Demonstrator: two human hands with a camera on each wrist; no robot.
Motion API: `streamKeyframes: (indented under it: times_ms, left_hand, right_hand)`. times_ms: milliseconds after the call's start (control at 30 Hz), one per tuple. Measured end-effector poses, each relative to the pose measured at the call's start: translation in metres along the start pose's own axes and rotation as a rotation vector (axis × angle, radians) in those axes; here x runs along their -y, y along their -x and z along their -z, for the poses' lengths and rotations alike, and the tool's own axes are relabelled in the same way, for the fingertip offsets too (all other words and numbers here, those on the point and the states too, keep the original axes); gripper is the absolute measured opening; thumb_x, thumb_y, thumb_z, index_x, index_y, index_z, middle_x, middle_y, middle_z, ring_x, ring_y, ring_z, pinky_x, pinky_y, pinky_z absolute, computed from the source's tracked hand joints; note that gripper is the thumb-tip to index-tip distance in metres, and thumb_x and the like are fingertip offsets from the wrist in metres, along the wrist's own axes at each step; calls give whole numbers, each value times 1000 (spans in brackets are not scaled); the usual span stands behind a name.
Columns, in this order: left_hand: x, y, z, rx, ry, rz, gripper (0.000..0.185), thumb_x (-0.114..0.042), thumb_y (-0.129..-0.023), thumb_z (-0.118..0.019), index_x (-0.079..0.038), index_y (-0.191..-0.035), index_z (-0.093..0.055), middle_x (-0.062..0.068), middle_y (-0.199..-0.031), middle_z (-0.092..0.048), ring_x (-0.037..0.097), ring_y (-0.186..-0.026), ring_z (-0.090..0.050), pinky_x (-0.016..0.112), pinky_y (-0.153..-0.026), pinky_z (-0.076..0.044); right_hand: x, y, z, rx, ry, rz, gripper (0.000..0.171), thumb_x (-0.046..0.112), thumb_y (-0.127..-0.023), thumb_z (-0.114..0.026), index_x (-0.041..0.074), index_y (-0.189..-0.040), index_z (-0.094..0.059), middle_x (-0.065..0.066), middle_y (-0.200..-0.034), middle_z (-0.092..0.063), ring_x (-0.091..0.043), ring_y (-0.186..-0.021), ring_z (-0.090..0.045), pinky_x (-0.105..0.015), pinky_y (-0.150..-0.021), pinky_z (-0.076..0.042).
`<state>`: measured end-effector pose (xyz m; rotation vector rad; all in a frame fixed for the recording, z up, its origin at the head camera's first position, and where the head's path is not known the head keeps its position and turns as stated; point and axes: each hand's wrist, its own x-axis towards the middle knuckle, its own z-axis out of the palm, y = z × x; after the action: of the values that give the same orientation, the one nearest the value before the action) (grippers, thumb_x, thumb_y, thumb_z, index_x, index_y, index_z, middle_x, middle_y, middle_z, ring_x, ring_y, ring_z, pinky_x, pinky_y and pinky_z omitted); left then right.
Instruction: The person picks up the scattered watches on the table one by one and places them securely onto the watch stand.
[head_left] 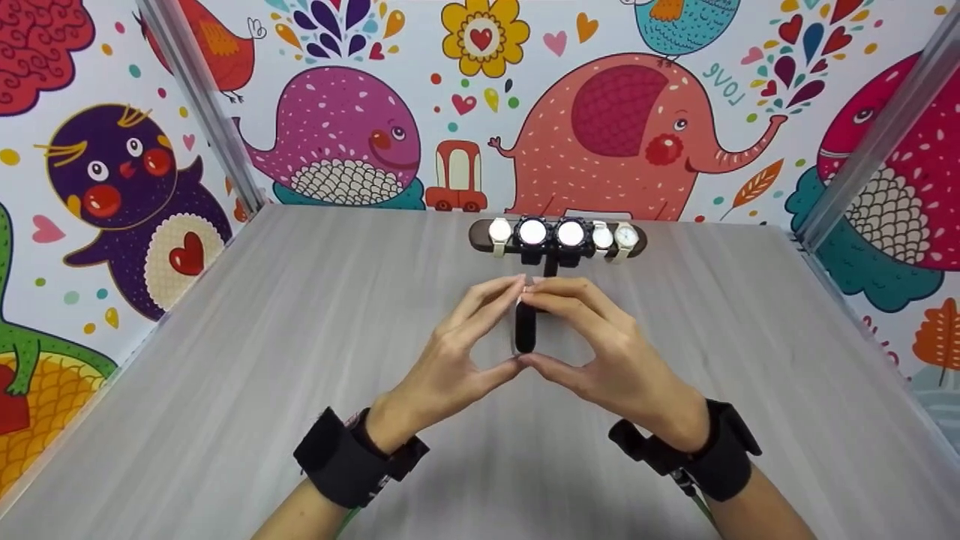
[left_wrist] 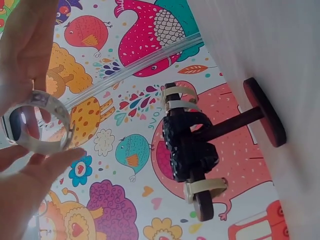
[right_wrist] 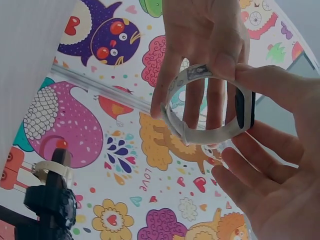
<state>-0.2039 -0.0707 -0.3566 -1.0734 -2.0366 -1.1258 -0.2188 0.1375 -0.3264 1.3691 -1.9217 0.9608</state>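
Observation:
A smart band (head_left: 526, 328) with a dark oblong screen is held upright between both hands, above the table. Its pale strap (right_wrist: 215, 136) forms a closed loop in the right wrist view, and the same ring-shaped strap (left_wrist: 50, 146) shows at the left edge of the left wrist view. My left hand (head_left: 454, 349) pinches the band from the left, fingertips at the top end and thumb at the bottom. From the other side my right hand (head_left: 611, 349) pinches it likewise, the two thumbs meeting below the screen.
Beyond the hands stands a dark T-shaped watch stand (head_left: 551, 268) bearing several watches, among them a black one (head_left: 532, 232) and a cream one (head_left: 625, 238). The grey table (head_left: 360, 247) meets cartoon-printed walls (head_left: 487, 112) at the back and sides.

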Motion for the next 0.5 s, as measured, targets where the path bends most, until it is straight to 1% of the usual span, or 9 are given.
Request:
streamKeyframes:
  times_ms: [167,267,333,400,500]
  left_hand:
    - [5,-2,-4,-23,-4,-50,70,-10,-84,-80,11,-142,-47,24,-140,-51,29,-127,-57,30,-106,-52]
    - [10,-1,-5,-26,28,-51,70,-8,-83,-80,12,-141,-47,25,-139,-50,31,-127,-57,30,-105,-53]
    - [14,0,-6,-25,51,-39,69,-6,-83,-80,12,-142,-48,25,-139,-49,32,-127,-57,31,-106,-52]
    - [20,0,-6,-31,66,-13,69,-4,-82,-80,11,-142,-48,26,-139,-49,33,-126,-58,32,-105,-53]
    - [33,-1,-2,-53,92,67,70,-4,-82,-80,9,-143,-47,27,-140,-48,36,-128,-57,34,-105,-52]
  right_hand:
    - [-1,2,1,12,23,-17,56,11,-78,-87,-1,-126,-63,-17,-124,-61,-26,-116,-63,-18,-108,-47]
    - [-3,1,1,35,43,-21,57,11,-77,-87,-1,-127,-62,-17,-124,-61,-26,-116,-62,-16,-108,-46]
    - [-5,1,1,51,47,-24,56,12,-79,-85,-1,-128,-62,-17,-124,-60,-26,-116,-62,-14,-109,-44]
    - [-10,0,2,55,56,-25,56,13,-80,-85,-2,-128,-61,-18,-125,-60,-26,-116,-61,-15,-110,-44]
    - [-24,-2,5,20,83,-69,53,10,-81,-83,-3,-127,-62,-18,-125,-61,-28,-117,-61,-16,-111,-43]
